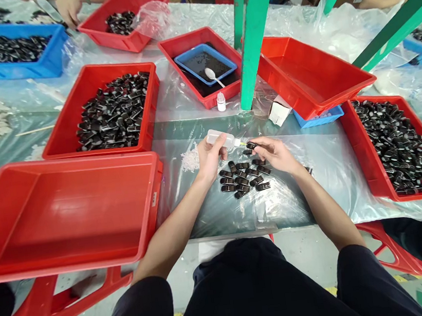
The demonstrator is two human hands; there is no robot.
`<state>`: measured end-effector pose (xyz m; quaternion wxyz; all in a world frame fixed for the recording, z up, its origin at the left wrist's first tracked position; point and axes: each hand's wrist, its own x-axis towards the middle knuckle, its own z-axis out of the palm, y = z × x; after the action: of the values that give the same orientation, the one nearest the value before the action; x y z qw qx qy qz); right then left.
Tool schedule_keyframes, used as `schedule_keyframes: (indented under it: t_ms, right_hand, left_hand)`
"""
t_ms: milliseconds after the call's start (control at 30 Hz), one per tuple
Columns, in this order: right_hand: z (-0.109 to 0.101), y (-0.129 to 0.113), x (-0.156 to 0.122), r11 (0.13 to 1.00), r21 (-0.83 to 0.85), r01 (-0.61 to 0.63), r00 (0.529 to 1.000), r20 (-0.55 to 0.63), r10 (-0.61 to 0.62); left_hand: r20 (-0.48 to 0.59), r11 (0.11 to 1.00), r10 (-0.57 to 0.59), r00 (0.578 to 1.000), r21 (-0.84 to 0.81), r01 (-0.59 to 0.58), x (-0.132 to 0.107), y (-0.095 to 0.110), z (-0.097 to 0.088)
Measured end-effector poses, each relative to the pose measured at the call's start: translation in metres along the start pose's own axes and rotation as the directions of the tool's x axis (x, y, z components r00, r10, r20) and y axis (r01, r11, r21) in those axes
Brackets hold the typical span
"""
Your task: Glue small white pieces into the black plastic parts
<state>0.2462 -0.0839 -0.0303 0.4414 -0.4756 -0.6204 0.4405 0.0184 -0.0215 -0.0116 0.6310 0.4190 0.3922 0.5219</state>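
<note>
Wrapped round a clear squeeze bottle with a white cap and thin tip, my left hand tilts it toward the right. A small glossy black piece is pinched in the fingers of my right hand. The bottle's tip is at or very near this piece; I cannot tell whether they touch. Below both hands, several similar black pieces lie in a loose cluster on the plastic-covered table. A small heap of white bits lies just left of my left hand.
Red bins of black pieces stand at left and right. A bare red tray is nearer left. A green post rises ahead, beside a small white bottle and a tilted red bin. Another person's hand is far left.
</note>
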Motion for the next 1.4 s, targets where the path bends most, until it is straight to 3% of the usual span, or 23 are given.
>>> schedule_keyframes:
  t_ms: [633, 1400]
  right_hand:
    - [0.0013, -0.0059, -0.0007, 0.999, 0.029, 0.041, 0.999, -0.032, -0.040]
    - [0.0037, -0.0083, -0.0001, 0.998, 0.061, -0.008, 0.999, -0.045, 0.011]
  left_hand:
    - [0.029, 0.999, 0.031, 0.999, 0.025, -0.031, -0.0023, 0.0018, -0.0020]
    - [0.018, 0.999, 0.031, 0.999, 0.032, -0.031, -0.0029, 0.0044, 0.0002]
